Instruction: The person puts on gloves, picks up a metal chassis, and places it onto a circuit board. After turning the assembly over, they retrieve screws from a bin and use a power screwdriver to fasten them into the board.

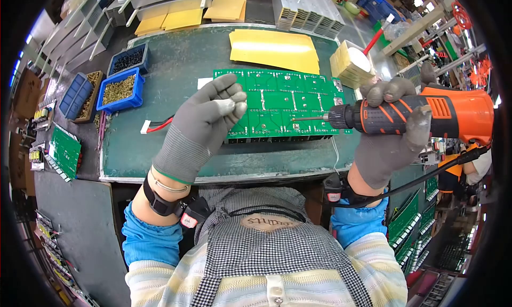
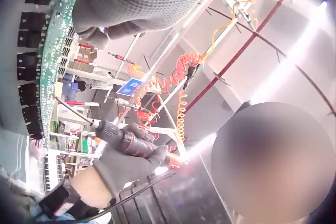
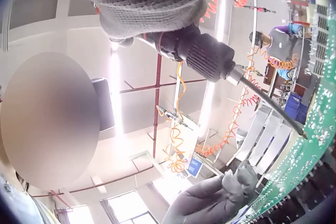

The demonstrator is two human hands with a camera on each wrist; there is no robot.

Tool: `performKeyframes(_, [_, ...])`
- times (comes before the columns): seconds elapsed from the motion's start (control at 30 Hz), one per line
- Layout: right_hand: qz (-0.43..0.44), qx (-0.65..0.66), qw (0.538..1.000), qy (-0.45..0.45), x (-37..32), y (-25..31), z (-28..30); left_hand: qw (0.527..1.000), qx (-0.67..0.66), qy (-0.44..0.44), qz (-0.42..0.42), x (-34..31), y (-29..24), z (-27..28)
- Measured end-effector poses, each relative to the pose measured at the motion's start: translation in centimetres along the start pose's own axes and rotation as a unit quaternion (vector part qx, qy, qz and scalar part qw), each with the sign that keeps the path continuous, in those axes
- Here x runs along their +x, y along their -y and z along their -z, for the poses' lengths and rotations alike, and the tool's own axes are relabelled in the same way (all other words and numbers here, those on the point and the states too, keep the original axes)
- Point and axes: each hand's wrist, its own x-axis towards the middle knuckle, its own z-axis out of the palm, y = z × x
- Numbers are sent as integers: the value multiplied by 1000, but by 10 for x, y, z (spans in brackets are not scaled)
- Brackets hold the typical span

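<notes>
In the head view my right hand (image 1: 392,149), in a grey glove, grips an orange and black power screwdriver (image 1: 448,112) held nearly level. Its long thin bit (image 1: 312,118) points left over a green circuit board (image 1: 274,100), and in the right wrist view the bit tip (image 3: 304,136) comes right at the board's face. Solder spots cover that face, and a row of dark parts (image 2: 29,66) lines its underside. My gloved left hand (image 1: 205,112) hovers over the board's left end with curled fingers; I cannot tell whether small pieces lie inside them.
Yellow sheets (image 1: 274,48) lie behind the board. On the left are a blue bin of brass-coloured screws (image 1: 118,91) and a bin of dark screws (image 1: 128,60). A red-black wire lead (image 1: 157,125) sits on the green mat. The screwdriver's black cable (image 1: 426,176) trails across my right forearm.
</notes>
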Motion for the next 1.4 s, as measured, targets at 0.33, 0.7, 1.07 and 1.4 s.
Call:
performKeyframes(0.33, [-9, -37, 997, 69, 7, -10, -18, 997, -35, -61, 44, 6, -7, -9])
performKeyframes(0.7, [-60, -102, 985, 125, 32, -34, -35, 996, 60, 38, 50, 9, -6, 1])
performKeyframes(1.07, [8, 131, 978, 164, 45, 28, -4, 948, 310, 71, 20, -15, -5, -20])
performKeyframes(1.4, [46, 124, 991, 16, -4, 44, -1, 878, 455, 146, -37, -26, 23, -28])
